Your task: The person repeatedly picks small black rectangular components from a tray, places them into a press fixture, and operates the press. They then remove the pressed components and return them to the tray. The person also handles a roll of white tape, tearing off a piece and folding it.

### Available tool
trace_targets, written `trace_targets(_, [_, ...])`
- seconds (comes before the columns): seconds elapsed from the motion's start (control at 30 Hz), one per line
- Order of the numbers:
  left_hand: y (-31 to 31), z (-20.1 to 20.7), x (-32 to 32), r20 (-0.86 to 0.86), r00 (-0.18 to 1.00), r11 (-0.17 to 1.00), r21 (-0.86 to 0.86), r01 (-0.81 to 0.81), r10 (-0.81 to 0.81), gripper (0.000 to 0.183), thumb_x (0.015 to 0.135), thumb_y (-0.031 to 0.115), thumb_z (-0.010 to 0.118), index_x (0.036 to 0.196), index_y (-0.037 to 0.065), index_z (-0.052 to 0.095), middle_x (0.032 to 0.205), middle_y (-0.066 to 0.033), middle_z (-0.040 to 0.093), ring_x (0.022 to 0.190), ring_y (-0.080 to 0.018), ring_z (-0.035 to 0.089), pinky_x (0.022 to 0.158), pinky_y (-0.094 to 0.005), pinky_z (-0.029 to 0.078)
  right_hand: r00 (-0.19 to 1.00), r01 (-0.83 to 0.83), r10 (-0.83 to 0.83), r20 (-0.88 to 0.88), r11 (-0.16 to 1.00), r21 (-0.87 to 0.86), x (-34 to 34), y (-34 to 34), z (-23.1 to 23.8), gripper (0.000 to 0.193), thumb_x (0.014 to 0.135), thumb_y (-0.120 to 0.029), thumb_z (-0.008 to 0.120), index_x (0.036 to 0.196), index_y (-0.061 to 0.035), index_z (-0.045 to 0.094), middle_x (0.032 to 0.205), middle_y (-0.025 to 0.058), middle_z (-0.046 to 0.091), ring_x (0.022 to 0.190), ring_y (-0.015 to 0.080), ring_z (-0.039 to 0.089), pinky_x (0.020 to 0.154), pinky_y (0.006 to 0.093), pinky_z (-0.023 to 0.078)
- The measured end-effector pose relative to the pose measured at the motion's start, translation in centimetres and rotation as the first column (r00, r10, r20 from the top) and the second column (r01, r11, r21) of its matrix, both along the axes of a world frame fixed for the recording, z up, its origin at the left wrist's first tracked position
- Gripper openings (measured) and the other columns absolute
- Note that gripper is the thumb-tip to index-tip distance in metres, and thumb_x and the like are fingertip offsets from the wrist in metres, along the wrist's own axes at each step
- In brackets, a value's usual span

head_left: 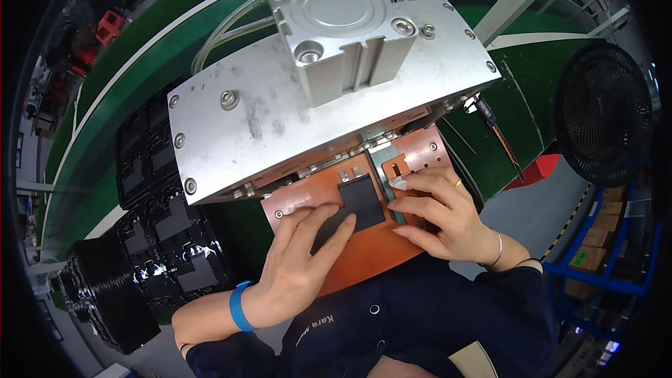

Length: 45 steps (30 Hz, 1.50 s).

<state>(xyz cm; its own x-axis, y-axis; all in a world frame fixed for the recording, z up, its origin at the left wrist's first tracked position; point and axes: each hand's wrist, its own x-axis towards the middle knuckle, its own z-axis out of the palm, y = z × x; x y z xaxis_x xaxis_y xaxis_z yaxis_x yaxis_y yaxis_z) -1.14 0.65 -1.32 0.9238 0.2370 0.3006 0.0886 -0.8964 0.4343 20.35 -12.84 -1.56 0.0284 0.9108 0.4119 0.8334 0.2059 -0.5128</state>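
A dark grey flat panel (362, 203) with a notched corner lies on the orange fixture plate (371, 255) below a silver press block. My left hand (297, 259) rests on the panel's left part, thumb and fingertips apart and touching it. Over the fixture's right side is my right hand (451, 220), its fingers bent and spread, the tips by a greenish strip (381, 182) along the panel. A small whitish bit (398, 183) shows at one right fingertip; whether it is held or stuck there is unclear.
The silver press block (259, 105) with its cylinder (339, 14) overhangs the fixture. Black trays (168, 238) of dark pieces stand at left. A red-handled tool (500, 133) lies on the green table at right, near a black fan (603, 115). A blue rack (595, 266) holds boxes.
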Motion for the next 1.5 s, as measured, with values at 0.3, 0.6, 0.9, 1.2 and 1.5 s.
trace_targets(0.3, [0.9,-0.1,0.9,0.001,1.0,1.0,0.018,-0.008,0.008,0.049,0.065,-0.003,0.062,0.114,0.0,0.066,0.121,-0.0197,0.054,0.103,-0.033,0.052,0.082,-0.0357,0.049,1.0,-0.025,0.025,0.013,0.998,-0.059,0.1,-0.2,-0.2,0.043,0.071,-0.02,0.078,0.111,-0.0087,0.067,0.116,0.0101,0.057,0.101,0.0273,0.051,0.081,0.0357,0.046])
trace_targets(0.6, [1.4,-0.2,1.2,0.018,1.0,1.0,0.011,-0.013,0.013,0.05,0.064,-0.004,0.061,0.114,0.0,0.067,0.121,-0.0194,0.055,0.102,-0.0318,0.052,0.083,-0.0357,0.049,0.999,-0.034,0.037,0.029,0.996,-0.077,0.0,-0.3,-0.1,0.046,0.072,-0.022,0.077,0.115,-0.007,0.066,0.119,0.0093,0.057,0.104,0.0273,0.05,0.086,0.0361,0.045])
trace_targets(0.9, [1.2,-0.3,1.2,0.014,0.999,0.999,-0.019,-0.044,0.045,0.047,0.065,-0.002,0.064,0.111,0.002,0.069,0.119,-0.0178,0.057,0.1,-0.0309,0.053,0.086,-0.037,0.047,0.996,-0.046,0.053,0.065,0.993,-0.104,-0.1,-0.4,-0.1,0.048,0.074,-0.026,0.076,0.116,-0.0079,0.065,0.125,0.0076,0.055,0.106,0.026,0.049,0.089,0.0351,0.045])
trace_targets(1.2, [1.2,0.0,1.4,0.004,0.998,0.997,-0.035,-0.066,0.066,0.044,0.066,-0.002,0.07,0.11,0.005,0.071,0.114,-0.0171,0.061,0.096,-0.0305,0.055,0.083,-0.0381,0.045,0.986,-0.015,0.037,0.16,0.991,-0.135,-0.6,-0.1,0.4,0.052,0.071,-0.033,0.078,0.116,-0.009,0.065,0.126,0.0075,0.054,0.105,0.0252,0.048,0.091,0.0388,0.044])
trace_targets(1.5, [1.6,0.1,1.5,0.016,0.999,0.999,0.031,-0.029,0.028,0.044,0.064,0.004,0.064,0.108,0.001,0.07,0.117,-0.0176,0.059,0.1,-0.0281,0.056,0.085,-0.0331,0.051,0.978,0.194,-0.194,0.079,0.981,0.001,-0.6,-0.7,-0.5,0.044,0.064,-0.027,0.081,0.102,-0.0079,0.07,0.113,0.0102,0.057,0.101,0.0293,0.051,0.087,0.0371,0.043])
